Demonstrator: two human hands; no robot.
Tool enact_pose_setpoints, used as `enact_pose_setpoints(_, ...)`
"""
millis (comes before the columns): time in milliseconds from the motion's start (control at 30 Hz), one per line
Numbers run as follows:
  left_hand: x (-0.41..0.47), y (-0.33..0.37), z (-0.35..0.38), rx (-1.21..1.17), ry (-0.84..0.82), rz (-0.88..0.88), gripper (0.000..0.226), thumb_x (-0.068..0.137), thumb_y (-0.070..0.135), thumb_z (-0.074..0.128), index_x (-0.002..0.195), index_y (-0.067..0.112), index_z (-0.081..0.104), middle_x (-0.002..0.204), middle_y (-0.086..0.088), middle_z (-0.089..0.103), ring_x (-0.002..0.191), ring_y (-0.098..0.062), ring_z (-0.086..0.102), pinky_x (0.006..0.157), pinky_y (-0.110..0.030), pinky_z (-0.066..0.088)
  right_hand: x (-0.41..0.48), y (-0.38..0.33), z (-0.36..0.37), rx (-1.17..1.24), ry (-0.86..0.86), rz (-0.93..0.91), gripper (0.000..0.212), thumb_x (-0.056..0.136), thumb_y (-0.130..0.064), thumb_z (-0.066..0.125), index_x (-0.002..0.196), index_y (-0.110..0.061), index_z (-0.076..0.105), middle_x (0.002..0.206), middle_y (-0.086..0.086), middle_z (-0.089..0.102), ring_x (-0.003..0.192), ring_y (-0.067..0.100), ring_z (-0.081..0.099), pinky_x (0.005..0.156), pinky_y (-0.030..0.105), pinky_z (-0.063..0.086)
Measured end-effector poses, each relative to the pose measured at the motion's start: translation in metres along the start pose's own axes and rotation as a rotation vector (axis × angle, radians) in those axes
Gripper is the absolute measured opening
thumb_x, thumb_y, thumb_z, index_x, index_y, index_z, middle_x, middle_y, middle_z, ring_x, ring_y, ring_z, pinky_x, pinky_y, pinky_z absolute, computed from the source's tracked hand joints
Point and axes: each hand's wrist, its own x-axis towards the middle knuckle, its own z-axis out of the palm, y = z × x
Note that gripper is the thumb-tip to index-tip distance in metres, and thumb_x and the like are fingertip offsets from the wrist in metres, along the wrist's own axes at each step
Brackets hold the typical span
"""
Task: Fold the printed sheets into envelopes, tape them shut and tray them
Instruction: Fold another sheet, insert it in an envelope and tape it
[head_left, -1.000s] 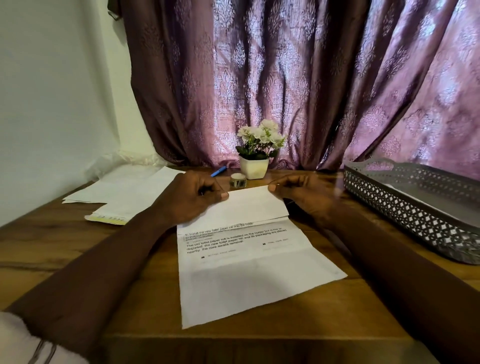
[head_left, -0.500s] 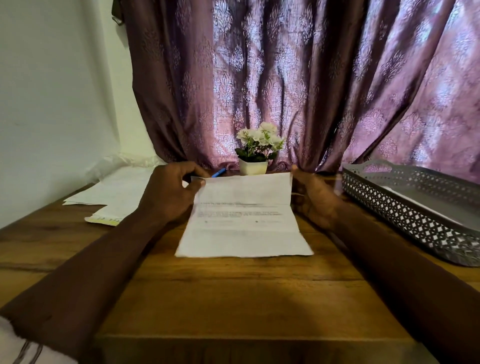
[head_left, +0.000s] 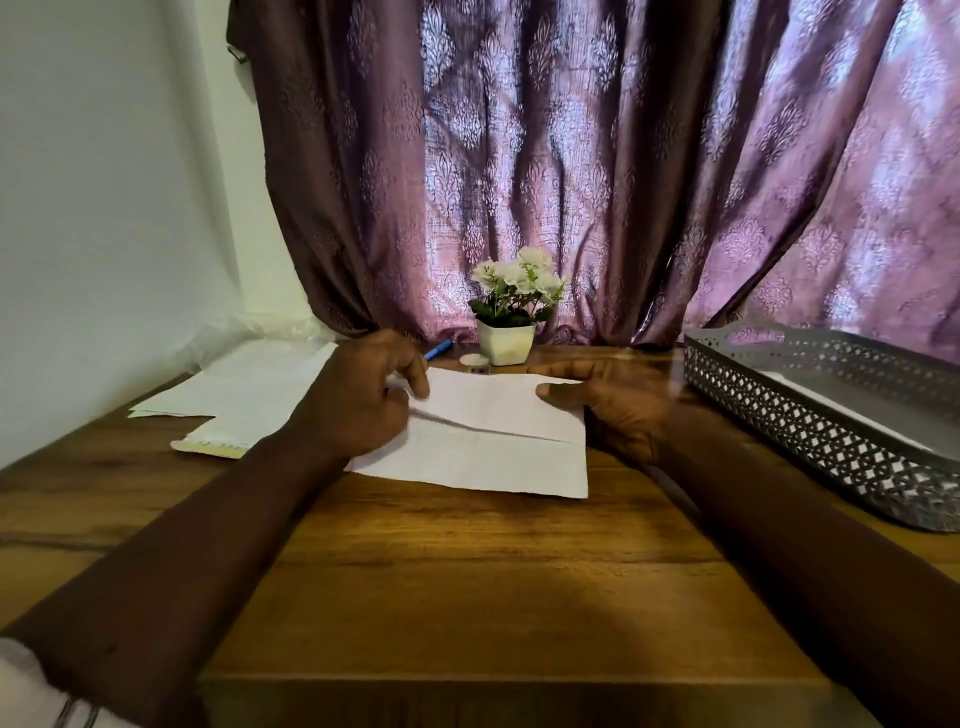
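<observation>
Wooden table (head_left: 467, 571) meets a pale wall on the left and a patterned purple curtain (head_left: 571, 156) at the back. Well left of the left hand (head_left: 363, 402) lies a loose stack of white papers (head_left: 249, 384), its near edge overlapping a yellowish pad. That hand sits knuckles up on the folded sheet (head_left: 493, 447), fingers curled, forefinger and thumb nipping the left corner of the upper flap. The sheet lies flat on the table between the 2 hands — blank side up, 1 slanting crease running from the left grip toward the right edge. Just beyond the left fingers a blue pen (head_left: 439, 348) pokes out; past the sheet's far edge stand a small tape roll (head_left: 475, 362) and a white pot of pale flowers (head_left: 506, 340). The right hand (head_left: 618, 405) holds the sheet's right edge, thumb laid on top, forefinger stretched along the far corner; the other fingers are hidden by the paper and the hand itself. Right of that grip, apart from it, rests a grey perforated metal tray (head_left: 779, 415) with 1 white sheet inside
</observation>
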Motion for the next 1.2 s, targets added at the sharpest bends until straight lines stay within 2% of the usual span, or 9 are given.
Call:
enact_pose_setpoints(167, -0.002, 0.004, 0.01, 0.17, -0.095, 0.061, 0.026, 0.082, 0.027, 0.054, 0.102, 0.024, 0.071, 0.106, 0.007, 0.065, 0.101, -0.017, 0.06, 0.09, -0.039, 0.046, -0.005, 0.006, 0.018, -0.149, 0.036, -0.186, 0.026, 0.086, 0.007, 0.073, 0.111, 0.003, 0.071, 0.109, 0.023, 0.075, 0.104, 0.044, 0.071, 0.091, 0.055, 0.058)
enact_pose_setpoints(300, 0.001, 0.02, 0.029, 0.211, -0.107, 0.152, 0.034, 0.1, 0.035, 0.046, 0.127, 0.021, 0.061, 0.118, 0.001, 0.061, 0.107, -0.016, 0.056, 0.092, -0.037, 0.044, -0.009, 0.007, 0.034, -0.167, -0.027, -0.234, 0.021, 0.085, 0.001, 0.076, 0.105, -0.005, 0.076, 0.105, 0.018, 0.077, 0.095, 0.036, 0.073, 0.082, 0.047, 0.061)
enact_pose_setpoints(467, 0.002, 0.02, 0.037, 0.109, -0.081, 0.123, 0.021, 0.099, 0.039, 0.053, 0.099, 0.025, 0.067, 0.085, 0.003, 0.067, 0.078, -0.019, 0.06, 0.067, -0.04, 0.047, -0.008, 0.012, 0.038, -0.324, -0.057, -0.328, 0.02, 0.084, -0.001, 0.079, 0.103, 0.001, 0.077, 0.099, 0.015, 0.079, 0.089, 0.029, 0.075, 0.083, 0.042, 0.061)
enact_pose_setpoints(633, 0.004, 0.012, 0.026, 0.178, 0.009, 0.007, 0.034, 0.093, 0.06, 0.06, 0.092, 0.029, 0.072, 0.081, 0.015, 0.064, 0.075, -0.011, 0.056, 0.065, -0.031, 0.039, -0.01, 0.002, 0.032, -0.221, 0.053, -0.283, 0.017, 0.086, -0.002, 0.077, 0.101, 0.005, 0.074, 0.09, 0.016, 0.078, 0.07, 0.017, 0.074, 0.058, 0.025, 0.058)
enact_pose_setpoints(767, 0.002, 0.008, 0.016, 0.247, 0.087, 0.138, 0.029, 0.094, 0.05, 0.064, 0.107, 0.025, 0.07, 0.097, 0.009, 0.07, 0.088, -0.017, 0.065, 0.071, -0.036, 0.051, -0.01, -0.001, 0.03, 0.051, 0.108, -0.264, 0.027, 0.088, -0.008, 0.074, 0.112, 0.004, 0.069, 0.104, 0.026, 0.074, 0.086, 0.032, 0.071, 0.075, 0.045, 0.063)
enact_pose_setpoints(867, 0.004, 0.01, 0.014, 0.303, 0.135, 0.224, 0.018, 0.096, 0.035, 0.066, 0.107, 0.02, 0.069, 0.098, 0.003, 0.068, 0.089, -0.023, 0.065, 0.073, -0.041, 0.051, -0.009, -0.009, 0.029, 0.142, 0.137, -0.149, 0.039, 0.097, -0.035, 0.064, 0.121, -0.004, 0.068, 0.109, 0.017, 0.073, 0.087, 0.027, 0.071, 0.064, 0.037, 0.062)
enact_pose_setpoints(967, 0.005, 0.017, 0.014, 0.361, 0.187, 0.249, 0.012, 0.096, 0.03, 0.067, 0.102, 0.019, 0.07, 0.096, 0.001, 0.068, 0.086, -0.024, 0.065, 0.071, -0.04, 0.05, -0.007, -0.01, 0.023, 0.128, 0.09, -0.013, 0.055, 0.096, -0.056, 0.055, 0.123, -0.011, 0.069, 0.113, 0.013, 0.073, 0.097, 0.026, 0.07, 0.079, 0.038, 0.061)
enact_pose_setpoints(1100, 0.0, 0.027, 0.015, 0.353, 0.104, 0.244, 0.009, 0.092, 0.027, 0.069, 0.1, 0.023, 0.067, 0.098, 0.003, 0.065, 0.089, -0.021, 0.064, 0.071, -0.04, 0.052, -0.007, -0.007, 0.017, 0.156, -0.052, 0.088, 0.025, 0.095, -0.019, 0.059, 0.115, -0.005, 0.067, 0.113, 0.014, 0.073, 0.097, 0.027, 0.071, 0.086, 0.041, 0.06)
enact_pose_setpoints(1200, -0.002, 0.026, 0.016, 0.35, -0.028, 0.255, 0.016, 0.086, 0.037, 0.068, 0.098, 0.026, 0.065, 0.101, 0.005, 0.063, 0.094, -0.019, 0.061, 0.076, -0.039, 0.051, -0.002, -0.005, 0.015, 0.074, -0.049, 0.097, 0.044, 0.08, 0.012, 0.046, 0.116, -0.005, 0.065, 0.114, 0.017, 0.075, 0.1, 0.028, 0.07, 0.079, 0.035, 0.061)
